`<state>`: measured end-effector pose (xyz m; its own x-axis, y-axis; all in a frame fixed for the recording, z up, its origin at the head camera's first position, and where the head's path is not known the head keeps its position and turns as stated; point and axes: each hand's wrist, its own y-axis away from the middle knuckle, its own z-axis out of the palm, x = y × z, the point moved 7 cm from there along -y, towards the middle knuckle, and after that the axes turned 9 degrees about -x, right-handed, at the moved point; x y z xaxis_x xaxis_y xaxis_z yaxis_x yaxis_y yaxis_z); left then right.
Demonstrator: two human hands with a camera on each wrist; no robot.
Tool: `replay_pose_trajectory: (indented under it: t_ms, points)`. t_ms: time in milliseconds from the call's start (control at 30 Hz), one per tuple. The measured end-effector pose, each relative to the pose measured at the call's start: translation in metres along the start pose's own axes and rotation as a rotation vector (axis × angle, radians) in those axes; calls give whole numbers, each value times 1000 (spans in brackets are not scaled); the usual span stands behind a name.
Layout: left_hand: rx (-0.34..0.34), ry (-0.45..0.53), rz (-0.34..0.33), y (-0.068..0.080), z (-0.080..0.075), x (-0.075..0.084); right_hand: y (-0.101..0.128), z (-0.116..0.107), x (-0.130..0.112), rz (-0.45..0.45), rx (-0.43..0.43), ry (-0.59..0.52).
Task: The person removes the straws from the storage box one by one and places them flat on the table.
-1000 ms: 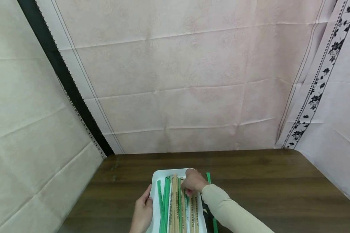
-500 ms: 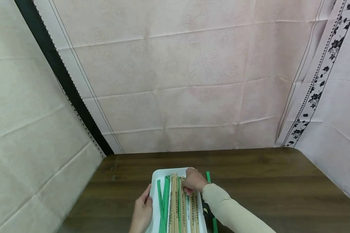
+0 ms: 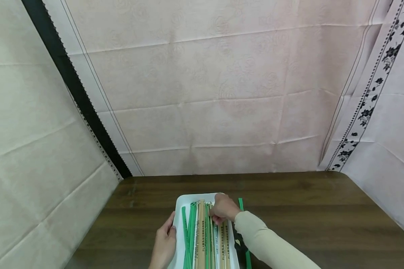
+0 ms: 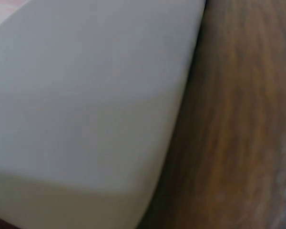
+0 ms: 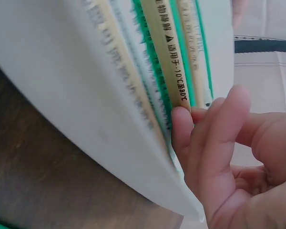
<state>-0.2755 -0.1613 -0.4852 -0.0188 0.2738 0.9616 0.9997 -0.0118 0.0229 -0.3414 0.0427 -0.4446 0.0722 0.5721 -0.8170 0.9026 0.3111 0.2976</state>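
A white tray (image 3: 232, 244), deep-sided, holds a row of tan, green and white wrapped straws (image 3: 200, 239). My left hand (image 3: 164, 243) rests against the tray's left side, its index finger straight along the outer wall; the left wrist view shows only the white tray wall (image 4: 86, 95) and wood. At the far right part of the tray, my right hand (image 3: 223, 209) reaches over the rim. In the right wrist view its thumb and fingers pinch the end of a tan wrapped straw (image 5: 169, 57) printed with dark lettering, among green and white ones.
A separate green strip (image 3: 240, 204) lies right of the tray, partly under the right sleeve (image 3: 269, 243), beside a black item (image 3: 239, 244). The brown wooden table (image 3: 306, 209) extends both ways. Pale cloth (image 3: 222, 93) hangs behind and at both sides.
Among the straws near my right hand, the tan one has shifted right and more green shows beside it. Both hands stay in nearly the same place.
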Motion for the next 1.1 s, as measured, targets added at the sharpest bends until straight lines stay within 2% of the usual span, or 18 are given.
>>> replay_pose_trajectory:
  t_ms: [233,367,467,700,933,1100]
  points:
    - [-4,-20,-16,0,0,-4,5,-9,-5,-50,-36,-22]
    - [0,-38,-19,0,-1,-6,9,-18,-3,-98,-71,-129]
    - [-1,-45,-14,0,-1,-5,11,-28,2,-99,-80,-216]
    - [-4,-43,7,0,2,-3,18,-58,27,-51,-26,-288]
    - [-4,-45,16,0,1,-1,28,-86,56,-39,-22,-402]
    - [-6,-51,14,0,0,-1,31,-99,76,-18,23,-407]
